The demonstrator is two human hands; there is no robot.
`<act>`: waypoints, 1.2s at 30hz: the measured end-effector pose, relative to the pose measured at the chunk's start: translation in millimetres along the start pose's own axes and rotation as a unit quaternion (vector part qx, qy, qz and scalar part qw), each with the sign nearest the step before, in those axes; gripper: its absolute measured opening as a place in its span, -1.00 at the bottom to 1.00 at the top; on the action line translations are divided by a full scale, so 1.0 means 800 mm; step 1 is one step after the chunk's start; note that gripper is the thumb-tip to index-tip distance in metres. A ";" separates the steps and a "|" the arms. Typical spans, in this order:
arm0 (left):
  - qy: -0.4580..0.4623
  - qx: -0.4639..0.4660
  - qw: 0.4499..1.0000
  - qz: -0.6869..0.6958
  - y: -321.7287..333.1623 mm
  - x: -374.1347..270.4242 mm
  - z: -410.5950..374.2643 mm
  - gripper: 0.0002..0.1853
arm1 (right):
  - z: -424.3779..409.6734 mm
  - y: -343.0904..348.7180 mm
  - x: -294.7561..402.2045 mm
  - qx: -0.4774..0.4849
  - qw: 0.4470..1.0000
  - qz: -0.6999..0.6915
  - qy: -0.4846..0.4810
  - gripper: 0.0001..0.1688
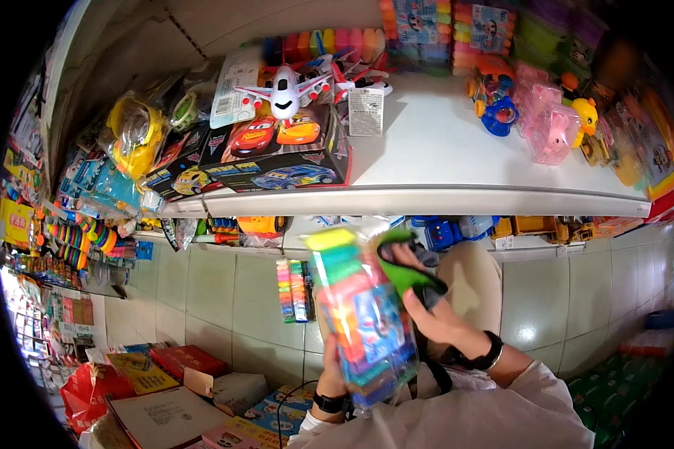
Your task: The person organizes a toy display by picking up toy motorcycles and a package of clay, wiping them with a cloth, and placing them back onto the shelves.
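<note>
My left hand (331, 367) grips the lower left side of a clear plastic pack of multicoloured modelling clay (365, 320), tilted in front of my lap and blurred. A green cloth with a black edge (404, 269) lies against the pack's upper right side, with my right hand (427, 320) closed on it; part of that hand is hidden by the cloth. Two more narrow clay packs (293, 291) are on the tiled floor to the left of the held pack.
Before me a white shelf (427, 134) bears toy car boxes (281, 151), toy aeroplanes (285, 92), clay packs (418, 33) and a yellow duck toy (585, 120). Blue toy vehicles (455, 230) sit on the shelf below. Cardboard boxes (168, 415) and a red plastic bag (95, 393) lie at lower left.
</note>
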State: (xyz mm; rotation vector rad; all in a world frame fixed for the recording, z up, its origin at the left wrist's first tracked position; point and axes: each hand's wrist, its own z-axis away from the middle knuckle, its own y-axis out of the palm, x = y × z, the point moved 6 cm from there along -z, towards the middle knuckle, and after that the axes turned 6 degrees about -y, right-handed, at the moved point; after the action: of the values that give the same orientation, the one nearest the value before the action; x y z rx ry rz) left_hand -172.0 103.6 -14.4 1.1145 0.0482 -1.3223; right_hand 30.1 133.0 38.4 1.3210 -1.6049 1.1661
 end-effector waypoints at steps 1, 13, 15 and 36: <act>-0.049 -0.006 0.999 -0.017 -0.006 0.013 0.008 -0.11 | -0.015 -0.010 0.007 -0.037 0.999 0.000 -0.019 -0.39; 0.077 -0.059 0.984 0.150 -0.011 0.008 -0.015 -0.19 | 0.025 0.061 0.054 0.321 0.906 0.218 -0.167 -0.24; 0.113 -0.100 0.980 0.130 -0.018 -0.001 -0.020 -0.19 | 0.055 0.076 0.056 0.353 0.899 0.190 -0.174 -0.27; 0.162 -0.086 0.969 0.168 0.016 -0.060 -0.023 -0.41 | 0.046 0.086 0.049 0.125 0.964 0.174 -0.159 -0.22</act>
State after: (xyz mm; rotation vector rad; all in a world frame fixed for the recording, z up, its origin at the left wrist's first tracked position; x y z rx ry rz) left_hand -167.5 149.1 13.2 1.1237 0.2020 -0.8121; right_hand -44.6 89.7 50.8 1.4823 -2.0379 1.4622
